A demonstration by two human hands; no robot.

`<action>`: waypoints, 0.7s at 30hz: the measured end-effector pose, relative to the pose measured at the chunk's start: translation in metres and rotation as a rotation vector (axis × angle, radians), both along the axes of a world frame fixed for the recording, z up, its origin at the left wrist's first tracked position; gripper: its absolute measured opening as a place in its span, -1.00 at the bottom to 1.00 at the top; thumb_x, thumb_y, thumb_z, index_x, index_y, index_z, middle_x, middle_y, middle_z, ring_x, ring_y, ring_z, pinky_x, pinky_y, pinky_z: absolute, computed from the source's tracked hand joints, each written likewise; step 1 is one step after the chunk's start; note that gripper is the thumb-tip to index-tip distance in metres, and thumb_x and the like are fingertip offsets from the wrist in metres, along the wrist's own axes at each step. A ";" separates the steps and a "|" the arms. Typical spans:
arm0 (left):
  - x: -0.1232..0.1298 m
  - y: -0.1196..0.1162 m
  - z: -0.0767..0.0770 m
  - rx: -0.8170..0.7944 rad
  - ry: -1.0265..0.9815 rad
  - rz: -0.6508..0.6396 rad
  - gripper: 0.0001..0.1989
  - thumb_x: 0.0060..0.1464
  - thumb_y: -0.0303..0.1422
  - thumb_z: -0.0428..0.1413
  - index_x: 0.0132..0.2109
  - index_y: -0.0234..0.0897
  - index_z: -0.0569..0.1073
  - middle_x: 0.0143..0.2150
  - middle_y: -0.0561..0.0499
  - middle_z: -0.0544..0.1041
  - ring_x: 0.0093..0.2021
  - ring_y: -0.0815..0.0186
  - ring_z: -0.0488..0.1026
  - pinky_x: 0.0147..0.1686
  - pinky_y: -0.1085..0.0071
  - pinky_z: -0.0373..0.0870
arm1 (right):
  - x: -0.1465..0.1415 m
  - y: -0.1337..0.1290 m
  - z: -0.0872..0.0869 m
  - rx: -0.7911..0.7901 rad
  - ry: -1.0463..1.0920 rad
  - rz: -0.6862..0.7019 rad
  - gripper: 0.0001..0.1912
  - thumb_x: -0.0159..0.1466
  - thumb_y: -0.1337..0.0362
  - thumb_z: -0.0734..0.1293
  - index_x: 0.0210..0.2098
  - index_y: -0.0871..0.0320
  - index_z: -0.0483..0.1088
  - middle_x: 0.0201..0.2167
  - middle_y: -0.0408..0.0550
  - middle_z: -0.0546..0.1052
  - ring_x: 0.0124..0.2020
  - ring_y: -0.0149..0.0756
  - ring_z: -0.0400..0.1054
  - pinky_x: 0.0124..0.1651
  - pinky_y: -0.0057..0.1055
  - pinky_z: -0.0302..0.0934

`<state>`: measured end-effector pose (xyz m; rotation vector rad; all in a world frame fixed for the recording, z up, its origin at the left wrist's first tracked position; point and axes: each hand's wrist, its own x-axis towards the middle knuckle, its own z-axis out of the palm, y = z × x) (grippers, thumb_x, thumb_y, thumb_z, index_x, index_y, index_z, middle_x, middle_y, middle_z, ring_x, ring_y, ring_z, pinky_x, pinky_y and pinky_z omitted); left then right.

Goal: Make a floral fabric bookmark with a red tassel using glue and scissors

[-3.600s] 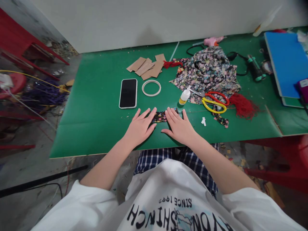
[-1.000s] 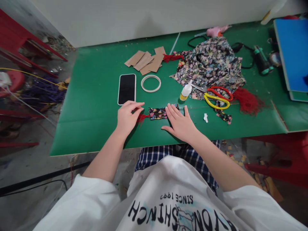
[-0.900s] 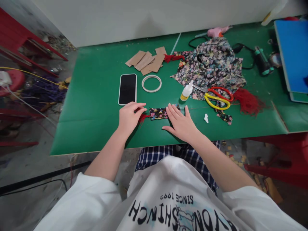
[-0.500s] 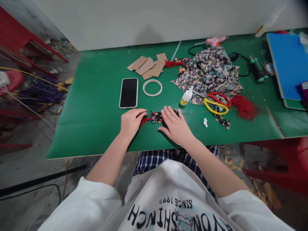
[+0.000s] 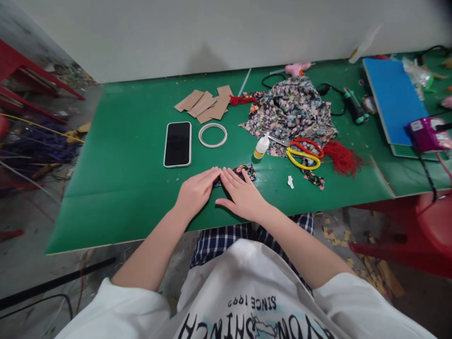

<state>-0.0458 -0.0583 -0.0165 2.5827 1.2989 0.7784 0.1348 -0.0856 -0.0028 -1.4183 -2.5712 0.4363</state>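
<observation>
A small dark floral strip (image 5: 249, 172) lies flat on the green table (image 5: 141, 197) near its front edge. My right hand (image 5: 242, 190) rests palm down on the strip, fingers stretched out and thumb apart. Beside it, my left hand (image 5: 197, 188) covers the strip's left end, its fingers lying flat and fingertips meeting those of the right. Behind the hands are a white glue bottle (image 5: 262, 147), a white tape ring (image 5: 212, 135) and a phone (image 5: 178, 144). Scissors with red and yellow handles (image 5: 305, 153) lie to the right, on a floral cloth (image 5: 293, 110).
Cardboard pieces (image 5: 205, 106) lie at the back. Red threads (image 5: 342, 157), a small white piece (image 5: 290, 182) and a floral scrap (image 5: 314, 180) are to the right. Farther right are a green-black tool (image 5: 355, 106), a blue board (image 5: 397, 101) and a purple device (image 5: 429, 134).
The left hand has flattened over the strip's left end, hiding the red threads there. The right hand has slid left along the strip, uncovering its right end. The camera view has shifted right.
</observation>
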 end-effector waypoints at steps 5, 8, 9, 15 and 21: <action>0.006 -0.008 0.000 -0.072 0.238 -0.152 -0.46 0.23 -0.27 -0.14 0.29 -0.39 0.01 0.23 -0.23 0.24 0.25 0.15 0.17 0.19 0.06 0.12 | 0.013 0.005 0.000 -0.036 0.042 -0.056 -0.25 0.32 -0.07 -0.07 0.28 0.40 -0.06 0.30 0.17 0.00 0.33 -0.17 -0.15 0.31 -0.12 -0.20; 0.006 -0.010 0.002 -0.065 0.293 -0.156 -0.49 0.23 -0.25 -0.14 0.26 -0.38 0.10 0.23 -0.21 0.24 0.26 0.14 0.14 0.22 0.05 0.06 | 0.025 0.004 -0.005 0.025 -0.023 -0.129 -0.24 0.30 -0.10 -0.04 0.26 0.39 -0.01 0.29 0.17 0.03 0.32 -0.15 -0.14 0.31 -0.09 -0.21; 0.006 -0.010 0.003 -0.059 0.307 -0.160 -0.51 0.23 -0.25 -0.13 0.23 -0.38 0.15 0.23 -0.20 0.25 0.25 0.13 0.15 0.22 0.04 0.05 | 0.028 0.003 -0.007 0.043 -0.045 -0.143 -0.25 0.30 -0.09 -0.02 0.26 0.37 0.00 0.29 0.16 0.03 0.32 -0.14 -0.13 0.30 -0.07 -0.21; 0.013 -0.006 0.008 -0.034 0.282 -0.109 -0.60 0.22 -0.26 -0.10 0.12 -0.37 0.32 0.14 -0.18 0.37 0.15 0.13 0.29 0.19 0.05 0.10 | 0.033 0.004 -0.007 0.067 -0.033 -0.173 -0.35 0.32 0.02 0.05 0.24 0.37 0.07 0.27 0.17 0.08 0.29 -0.11 -0.04 0.31 -0.02 -0.25; 0.024 0.005 0.017 0.038 0.216 -0.025 -0.74 0.19 -0.29 -0.05 -0.16 -0.31 0.48 0.03 -0.19 0.39 0.12 0.08 0.30 0.11 0.00 0.21 | 0.047 0.010 -0.007 -0.101 0.290 -0.265 -0.43 0.31 0.10 0.10 0.25 0.23 0.06 0.26 0.07 0.11 0.30 -0.21 -0.05 0.29 0.00 -0.17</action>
